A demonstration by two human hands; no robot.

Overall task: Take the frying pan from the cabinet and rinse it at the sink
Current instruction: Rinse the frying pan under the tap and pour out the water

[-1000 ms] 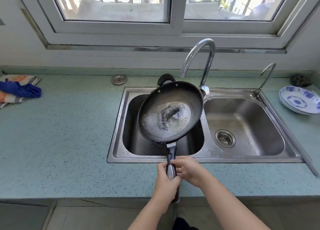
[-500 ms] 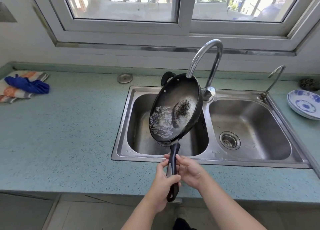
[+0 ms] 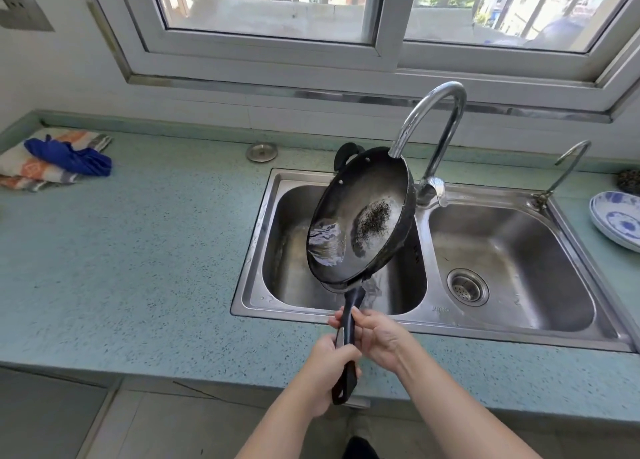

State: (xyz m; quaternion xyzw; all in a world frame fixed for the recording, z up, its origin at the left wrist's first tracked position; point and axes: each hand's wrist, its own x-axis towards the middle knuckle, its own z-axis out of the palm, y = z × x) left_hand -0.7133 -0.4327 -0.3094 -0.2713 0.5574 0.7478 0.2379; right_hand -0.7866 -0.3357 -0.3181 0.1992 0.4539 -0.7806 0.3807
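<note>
- Left hand [image 3: 327,372]: fingers wrapped fully round the lower part of the handle [image 3: 347,341], clamped tight, thumb across the top.
- Right hand [image 3: 379,339]: fingers curled against the upper part of the same handle from its right side, fingertips touching it; the grip looks looser than the left, thumb pointing up along the grip.
- Frying pan [image 3: 360,216]: black, held in the air over the left basin [image 3: 287,251] of the double sink, tilted steeply down to the left, its open face towards the camera.
- Water is pooled in the pan's lower left portion; a dark speckled patch sits near the centre of the pan's floor.
- Tap [image 3: 429,129]: the curved spout's outlet stands right at the pan's upper rim.
- Right basin [image 3: 519,251]: holds a drain strainer [image 3: 467,287].
- Counter [image 3: 138,251]: a blue cloth [image 3: 74,157] lies on a striped towel [image 3: 24,168] at far left; a blue-patterned plate [image 3: 620,218] sits at far right.
</note>
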